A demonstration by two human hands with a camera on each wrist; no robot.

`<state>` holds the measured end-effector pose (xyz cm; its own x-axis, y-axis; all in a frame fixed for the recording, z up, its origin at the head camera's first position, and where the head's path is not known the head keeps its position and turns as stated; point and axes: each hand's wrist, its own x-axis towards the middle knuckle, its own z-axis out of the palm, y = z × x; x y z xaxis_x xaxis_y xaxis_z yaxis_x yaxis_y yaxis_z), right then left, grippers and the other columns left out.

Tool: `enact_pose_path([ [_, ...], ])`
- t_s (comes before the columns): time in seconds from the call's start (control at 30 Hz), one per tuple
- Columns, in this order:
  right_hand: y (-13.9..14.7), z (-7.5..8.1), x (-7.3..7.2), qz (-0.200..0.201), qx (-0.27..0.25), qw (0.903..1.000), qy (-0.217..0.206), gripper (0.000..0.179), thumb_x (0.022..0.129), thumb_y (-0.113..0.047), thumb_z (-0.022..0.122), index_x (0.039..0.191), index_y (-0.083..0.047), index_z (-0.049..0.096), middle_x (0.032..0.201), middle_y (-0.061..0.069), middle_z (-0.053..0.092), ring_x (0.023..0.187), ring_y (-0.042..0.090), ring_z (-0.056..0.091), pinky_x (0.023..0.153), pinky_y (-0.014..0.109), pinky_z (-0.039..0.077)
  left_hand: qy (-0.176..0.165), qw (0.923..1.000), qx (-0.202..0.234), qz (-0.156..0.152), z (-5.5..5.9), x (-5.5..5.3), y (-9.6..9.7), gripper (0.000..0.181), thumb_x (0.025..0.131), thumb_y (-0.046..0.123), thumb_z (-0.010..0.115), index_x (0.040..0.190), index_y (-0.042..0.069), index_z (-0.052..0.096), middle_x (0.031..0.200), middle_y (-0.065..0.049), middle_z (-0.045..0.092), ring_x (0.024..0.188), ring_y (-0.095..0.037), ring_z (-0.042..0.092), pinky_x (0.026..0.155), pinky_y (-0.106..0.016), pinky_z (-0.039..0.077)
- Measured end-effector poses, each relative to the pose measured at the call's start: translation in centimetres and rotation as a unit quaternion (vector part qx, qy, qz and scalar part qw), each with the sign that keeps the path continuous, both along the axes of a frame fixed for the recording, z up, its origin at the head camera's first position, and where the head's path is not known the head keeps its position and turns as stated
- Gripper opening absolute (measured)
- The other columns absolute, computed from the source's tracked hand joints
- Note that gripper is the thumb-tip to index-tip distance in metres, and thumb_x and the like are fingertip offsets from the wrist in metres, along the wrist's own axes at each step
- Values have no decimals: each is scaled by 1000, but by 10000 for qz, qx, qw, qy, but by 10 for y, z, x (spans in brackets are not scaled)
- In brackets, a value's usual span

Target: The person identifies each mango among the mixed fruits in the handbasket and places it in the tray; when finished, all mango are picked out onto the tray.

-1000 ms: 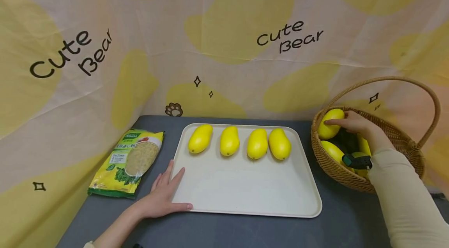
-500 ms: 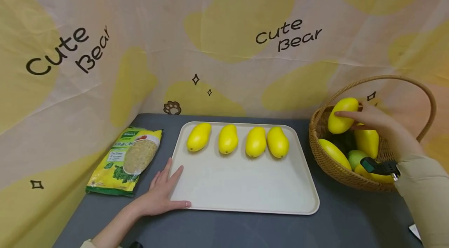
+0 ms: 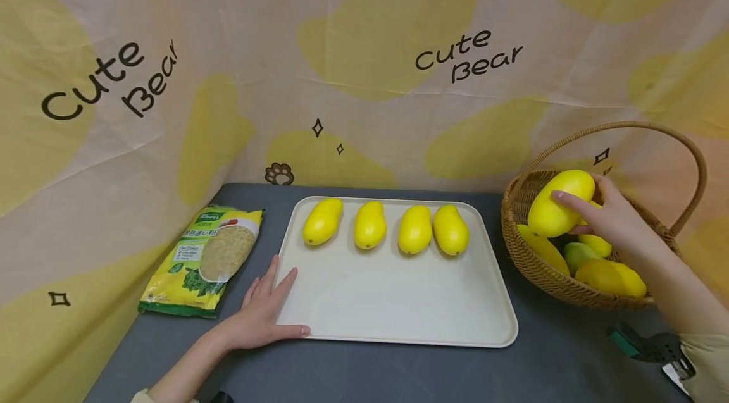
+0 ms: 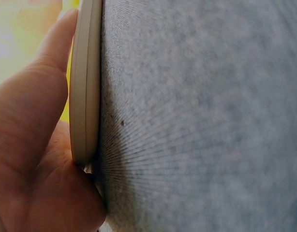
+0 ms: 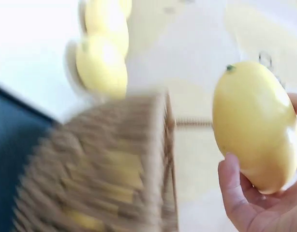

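My right hand (image 3: 615, 219) grips a yellow mango (image 3: 560, 204) between thumb and fingers, tilted above the left part of a wicker basket (image 3: 541, 278). The right wrist view has this mango (image 5: 255, 123) close up, the thumb on its near side. Spread out at the near left corner of a cream tray (image 3: 398, 302), my left hand (image 3: 256, 321) touches the rim, its thumb along the front edge. Seen from the left wrist, the thumb lies over the tray edge (image 4: 85, 87). Several yellow mangoes (image 3: 370, 224) lie in a row along the tray's far side.
Inside the basket are a green fruit (image 3: 579, 255) and more yellow fruit (image 3: 609, 278); its tall handle (image 3: 691, 156) arches over them. A yellow Knorr bag (image 3: 205, 260) lies left of the tray. A printed cloth (image 3: 370, 105) hangs behind the grey table.
My right hand has lifted the mango from inside the basket and turned it above the other fruit; the forearm has swung right. The left hand and tray have stayed put.
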<state>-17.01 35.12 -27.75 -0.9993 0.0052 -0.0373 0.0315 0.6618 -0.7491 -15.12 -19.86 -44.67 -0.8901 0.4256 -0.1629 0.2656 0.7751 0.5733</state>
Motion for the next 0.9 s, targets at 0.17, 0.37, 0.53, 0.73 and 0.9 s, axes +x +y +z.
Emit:
enact_pose_path([
  [0.17, -34, -12, 17, 96, -305, 9994, 125, 83, 101, -37, 52, 154, -1, 0, 142, 32, 25, 84, 5, 56, 68, 24, 53, -12, 10000, 19, 53, 0, 2, -1, 112, 76, 65, 71, 155, 3, 21, 158, -26, -15, 144, -46, -4, 108, -65, -5],
  [0.37, -85, -43, 27, 504, -940, 9942, 97, 81, 96, -31, 61, 155, -15, 8, 135, 25, 32, 98, 27, 54, 69, 36, 55, -20, 10000, 26, 17, 2, 2, 0, 112, 76, 65, 71, 155, 3, 20, 158, -25, -15, 144, -44, -4, 109, -64, -4],
  [0.53, -123, -72, 25, 764, -1293, 9882, -316, 83, 92, -31, 67, 153, -22, 12, 132, 23, 35, 104, 34, 53, 72, 39, 53, -4, 10000, 35, -21, 2, -1, 0, 112, 76, 63, 72, 155, 3, 20, 159, -25, -14, 144, -43, -3, 109, -64, -3],
  [0.73, -164, -101, 20, 685, -1166, 9882, -715, 78, 87, -38, 70, 147, -24, 22, 123, 18, 47, 99, 28, 54, 77, 35, 44, -81, 10000, 12, -41, -1, -1, -2, 113, 76, 64, 71, 156, 4, 18, 159, -23, -17, 145, -41, -5, 109, -64, -3],
  [0.9, -195, -120, 17, 551, -1335, 9844, -1001, 74, 86, -45, 69, 143, -20, 27, 115, 14, 51, 95, 26, 54, 77, 35, 42, -144, 9999, 64, -51, 0, -1, -4, 117, 76, 64, 72, 156, 4, 12, 159, -21, -18, 145, -39, -6, 109, -64, -4],
])
